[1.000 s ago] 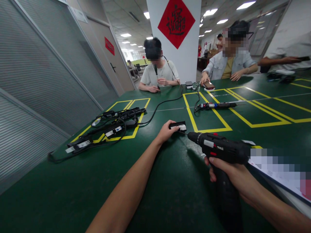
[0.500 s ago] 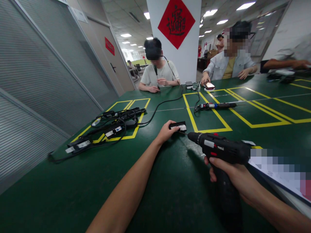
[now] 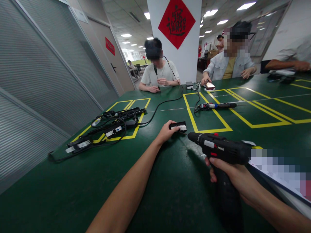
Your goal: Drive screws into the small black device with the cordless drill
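My left hand (image 3: 167, 131) is closed on a small black box with a white label (image 3: 179, 126), holding it on the green table (image 3: 155, 181). In my right hand (image 3: 225, 166) is a black cordless drill (image 3: 221, 147) with red details, the fingers wrapped round its handle. Its chuck points left, and the thin bit (image 3: 184, 133) reaches the near side of the box. Whether the tip touches or enters the box I cannot tell. Pale dust or scuffing shows on the table below the chuck.
Black adapters with cables (image 3: 116, 124) lie at the left within yellow tape lines. A soldering-iron-like tool (image 3: 216, 106) lies beyond the drill. A booklet (image 3: 279, 181) is beside my right forearm. Two people sit across the table, one holding a screwdriver (image 3: 156, 72), the other touching a phone (image 3: 209, 85).
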Demonstrator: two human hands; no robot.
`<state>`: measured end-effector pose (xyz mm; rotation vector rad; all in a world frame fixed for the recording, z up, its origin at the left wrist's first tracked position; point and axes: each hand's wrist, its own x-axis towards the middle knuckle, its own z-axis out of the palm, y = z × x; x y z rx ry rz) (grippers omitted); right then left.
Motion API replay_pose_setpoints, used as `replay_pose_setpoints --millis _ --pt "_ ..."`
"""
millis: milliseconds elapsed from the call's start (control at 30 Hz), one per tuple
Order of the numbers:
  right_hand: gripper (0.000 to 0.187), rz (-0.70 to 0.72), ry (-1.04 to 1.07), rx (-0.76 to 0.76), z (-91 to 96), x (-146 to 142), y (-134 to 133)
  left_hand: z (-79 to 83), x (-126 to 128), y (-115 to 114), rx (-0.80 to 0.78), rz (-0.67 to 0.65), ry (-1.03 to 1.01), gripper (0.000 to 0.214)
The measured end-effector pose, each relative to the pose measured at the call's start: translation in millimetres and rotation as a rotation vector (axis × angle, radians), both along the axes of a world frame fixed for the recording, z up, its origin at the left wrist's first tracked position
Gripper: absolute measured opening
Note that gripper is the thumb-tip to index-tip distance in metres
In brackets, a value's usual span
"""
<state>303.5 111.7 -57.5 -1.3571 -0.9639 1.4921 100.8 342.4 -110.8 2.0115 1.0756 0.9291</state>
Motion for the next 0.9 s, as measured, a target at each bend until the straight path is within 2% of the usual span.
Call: replay_pose_setpoints --millis 367,667,900 --pt "0.031 -0.014 0.013 -0.045 2.7 -0.5 0.6 2.4 1.3 -2.0 0.001 0.03 0.017 0.038" --pt "0.029 -0.025 0.05 -0.036 -3.8 2.1 0.6 3.2 1.3 -2.4 -0.012 0.032 0.016 0.039" --pt "0.032 -0.012 0.023 -0.035 -0.7 1.0 0.9 2.6 0.6 -1.7 0.003 0.05 0.022 0.039"
